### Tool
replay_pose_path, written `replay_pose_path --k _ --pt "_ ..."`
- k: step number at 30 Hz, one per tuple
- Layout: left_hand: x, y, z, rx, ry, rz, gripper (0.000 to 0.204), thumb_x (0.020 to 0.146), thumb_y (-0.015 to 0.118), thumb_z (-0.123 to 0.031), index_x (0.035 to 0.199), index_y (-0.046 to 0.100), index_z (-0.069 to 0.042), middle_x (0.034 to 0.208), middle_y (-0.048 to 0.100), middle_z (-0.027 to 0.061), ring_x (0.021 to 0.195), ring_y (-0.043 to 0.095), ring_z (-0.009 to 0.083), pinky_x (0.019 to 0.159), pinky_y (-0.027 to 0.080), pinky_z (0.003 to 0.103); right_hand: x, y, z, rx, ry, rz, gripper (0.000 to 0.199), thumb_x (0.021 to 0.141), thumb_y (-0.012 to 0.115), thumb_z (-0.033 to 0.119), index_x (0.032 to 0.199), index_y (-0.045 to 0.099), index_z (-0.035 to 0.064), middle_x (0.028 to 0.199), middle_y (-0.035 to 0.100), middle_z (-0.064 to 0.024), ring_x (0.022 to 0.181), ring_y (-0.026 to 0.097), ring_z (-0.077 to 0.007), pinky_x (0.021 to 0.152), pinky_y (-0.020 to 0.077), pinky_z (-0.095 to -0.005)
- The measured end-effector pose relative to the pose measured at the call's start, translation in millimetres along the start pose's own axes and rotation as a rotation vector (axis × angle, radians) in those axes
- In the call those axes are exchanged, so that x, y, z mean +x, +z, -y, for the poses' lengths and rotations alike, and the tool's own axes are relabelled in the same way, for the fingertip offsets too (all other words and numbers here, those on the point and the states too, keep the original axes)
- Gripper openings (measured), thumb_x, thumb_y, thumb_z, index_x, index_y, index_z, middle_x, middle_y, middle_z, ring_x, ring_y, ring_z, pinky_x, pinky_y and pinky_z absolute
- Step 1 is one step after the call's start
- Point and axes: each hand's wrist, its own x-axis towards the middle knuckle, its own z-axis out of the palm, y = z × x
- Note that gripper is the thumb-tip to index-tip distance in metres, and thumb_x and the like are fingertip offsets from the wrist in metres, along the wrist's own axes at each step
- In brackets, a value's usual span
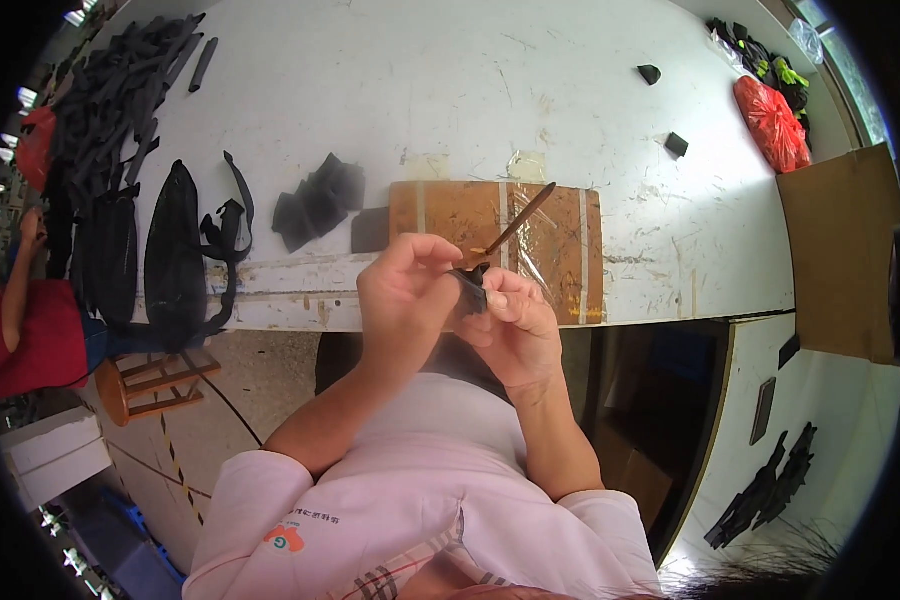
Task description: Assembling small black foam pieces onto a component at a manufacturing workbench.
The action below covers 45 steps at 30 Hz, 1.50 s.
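Black fabric piece (470, 290) sits pinched between both hands above the table (590, 110) edge; left hand (402, 290) fingers closed on it, right hand (515, 320) gripping it and a thin brush (515, 225). Judged: keep the fabric taut and stroke lightly over the brown board (440, 215)

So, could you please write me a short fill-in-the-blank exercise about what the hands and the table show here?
1. The left hand and right hand pinch a small piece of ____ fabric together.
2. The thin brown brush is in the grip of the ____ hand.
3. The brown wooden board lies on the ____ worktable.
4. The bag at the table's far right is ____.

Missing words: black; right; white; red
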Motion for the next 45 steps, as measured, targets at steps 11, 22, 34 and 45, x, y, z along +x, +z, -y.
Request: replay_pose_path --k 11,22,34,45 --pt "36.3 8.6 -65.2 -1.099 -0.466 0.523 0.016 0.083 0.04 0.001 0.096 0.049 0.001 0.082 0.058 0.0139 0.031 0.03 0.0018 0.029 0.022 0.016 19.5 74.6 77.3 -0.928 -0.431 -0.04 0.023 0.087 0.052 0.023 0.072 0.051 0.0061 0.062 0.04 0.0065 0.054 0.031 -0.0035 0.048 0.0268 -0.0174" --pt "49.3 21.7 -55.3 0.415 0.775 0.187 0.025 0.079 0.058 -0.003 0.104 0.055 -0.002 0.097 0.057 0.0087 0.081 0.056 0.0151 0.074 0.043 0.023 18.6 33.5 62.6 -1.22 -0.821 -0.32 0.026 0.083 0.058 0.022 0.096 0.056 -0.0004 0.083 0.055 -0.0055 0.06 0.047 -0.0091 0.052 0.0398 -0.0212" --pt "42.4 25.0 -57.6 -0.139 0.317 0.256 0.011 0.08 0.06 -0.006 0.089 0.06 0.001 0.085 0.059 0.0095 0.079 0.055 0.0133 0.072 0.045 0.025 15.7 52.6 50.9 -1.327 -0.877 -0.283 0.025 0.064 0.074 0.008 0.076 0.052 0.0044 0.071 0.051 -0.0025 0.057 0.046 -0.0092 0.048 0.038 -0.0211" --pt "58.3 7.5 -26.2 -0.654 0.103 0.364 0.011 0.084 0.054 -0.011 0.091 0.06 -0.005 0.091 0.058 0.0108 0.093 0.051 0.0233 0.087 0.04 0.037 13.5 64.2 62.2 -1.365 -0.827 -0.2 0.011 0.074 0.065 -0.001 0.082 0.058 -0.0019 0.074 0.057 -0.0036 0.064 0.049 -0.0055 0.058 0.0394 -0.0169"
